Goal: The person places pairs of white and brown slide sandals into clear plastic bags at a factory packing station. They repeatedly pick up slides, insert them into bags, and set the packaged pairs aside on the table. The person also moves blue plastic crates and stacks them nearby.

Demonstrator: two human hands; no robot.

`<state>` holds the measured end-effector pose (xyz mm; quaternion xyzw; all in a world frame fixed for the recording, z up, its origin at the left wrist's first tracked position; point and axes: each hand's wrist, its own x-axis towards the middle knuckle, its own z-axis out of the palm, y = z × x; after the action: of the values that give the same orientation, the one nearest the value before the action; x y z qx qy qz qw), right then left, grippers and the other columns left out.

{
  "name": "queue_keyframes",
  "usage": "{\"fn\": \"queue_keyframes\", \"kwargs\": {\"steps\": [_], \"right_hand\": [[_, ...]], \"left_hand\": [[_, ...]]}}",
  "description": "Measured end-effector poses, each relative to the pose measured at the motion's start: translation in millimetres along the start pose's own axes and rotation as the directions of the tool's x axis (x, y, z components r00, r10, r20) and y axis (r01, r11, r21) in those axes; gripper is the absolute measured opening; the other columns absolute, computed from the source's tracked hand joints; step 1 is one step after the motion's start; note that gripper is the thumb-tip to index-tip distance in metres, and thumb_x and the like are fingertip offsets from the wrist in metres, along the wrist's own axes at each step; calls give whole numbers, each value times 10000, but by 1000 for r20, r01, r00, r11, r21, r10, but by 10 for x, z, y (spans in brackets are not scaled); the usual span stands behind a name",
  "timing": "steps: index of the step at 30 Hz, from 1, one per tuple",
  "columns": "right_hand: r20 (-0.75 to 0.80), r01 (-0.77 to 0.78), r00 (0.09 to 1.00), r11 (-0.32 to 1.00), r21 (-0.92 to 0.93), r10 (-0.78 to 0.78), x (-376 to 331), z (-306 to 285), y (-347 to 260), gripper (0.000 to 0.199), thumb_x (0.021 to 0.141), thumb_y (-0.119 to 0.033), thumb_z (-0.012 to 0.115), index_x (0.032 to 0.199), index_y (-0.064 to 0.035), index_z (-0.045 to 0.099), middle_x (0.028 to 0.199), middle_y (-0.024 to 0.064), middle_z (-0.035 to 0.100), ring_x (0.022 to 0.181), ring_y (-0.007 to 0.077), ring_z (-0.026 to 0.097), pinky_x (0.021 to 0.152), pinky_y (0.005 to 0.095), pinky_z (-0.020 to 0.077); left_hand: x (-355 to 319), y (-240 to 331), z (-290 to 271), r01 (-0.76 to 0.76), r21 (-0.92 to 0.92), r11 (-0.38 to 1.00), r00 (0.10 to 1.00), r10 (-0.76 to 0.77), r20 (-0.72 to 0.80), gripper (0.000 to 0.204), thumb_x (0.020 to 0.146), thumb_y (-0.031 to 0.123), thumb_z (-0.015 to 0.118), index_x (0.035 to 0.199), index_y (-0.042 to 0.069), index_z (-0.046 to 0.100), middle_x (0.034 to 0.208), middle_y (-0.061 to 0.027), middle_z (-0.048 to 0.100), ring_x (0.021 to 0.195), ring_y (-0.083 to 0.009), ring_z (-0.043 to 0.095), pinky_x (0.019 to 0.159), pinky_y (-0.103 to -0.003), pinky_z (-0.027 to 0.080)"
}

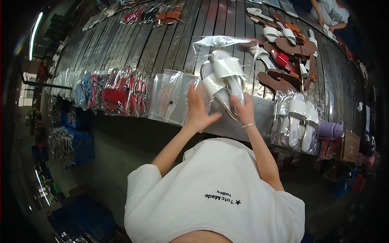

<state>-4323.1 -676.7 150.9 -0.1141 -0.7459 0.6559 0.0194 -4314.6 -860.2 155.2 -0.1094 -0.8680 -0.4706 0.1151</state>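
A pair of white slide sandals (228, 69) lies overlapped in front of me, toes pointing away. My right hand (244, 110) grips the pair near the heel end. On the left of the sandals is my left hand (197, 108), its fingers stretched out and thumb apart, with nothing held. A clear plastic bag (221, 41) spreads around the toe end; whether the sandals are inside it or on top of it I cannot tell. Beside my left hand lies a stack of flat clear bags (172, 96) at the table's near edge.
Bagged white sandals (298, 117) sit at the near right, beside a purple cup (331, 128) and a brown box (351, 146). Loose sandals (291, 46) are heaped at the far right. Red bagged footwear (117, 92) lines the left edge. Another person (330, 16) stands across the slatted table (162, 48).
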Motion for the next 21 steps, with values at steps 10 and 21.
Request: {"fn": "queue_keyframes", "kwargs": {"steps": [10,21], "right_hand": [[-282,54,955,876,480,95,257,-281,-702,173,882,-240,630,863,-75,583,722,-29,579,595,35,511,521,197,404],[-428,15,882,898,441,196,108,-112,21,342,796,-211,719,1019,-12,552,878,26,605,747,89,538,665,254,452]], "left_hand": [[289,205,419,435,-372,820,897,-359,258,222,830,86,491,999,30,623,841,-212,651,749,-326,642,712,-428,501],[122,147,685,696,-656,294,709,-132,693,667,798,58,678,1348,52,301,1131,-108,551,982,-224,597,853,-348,531]]}}
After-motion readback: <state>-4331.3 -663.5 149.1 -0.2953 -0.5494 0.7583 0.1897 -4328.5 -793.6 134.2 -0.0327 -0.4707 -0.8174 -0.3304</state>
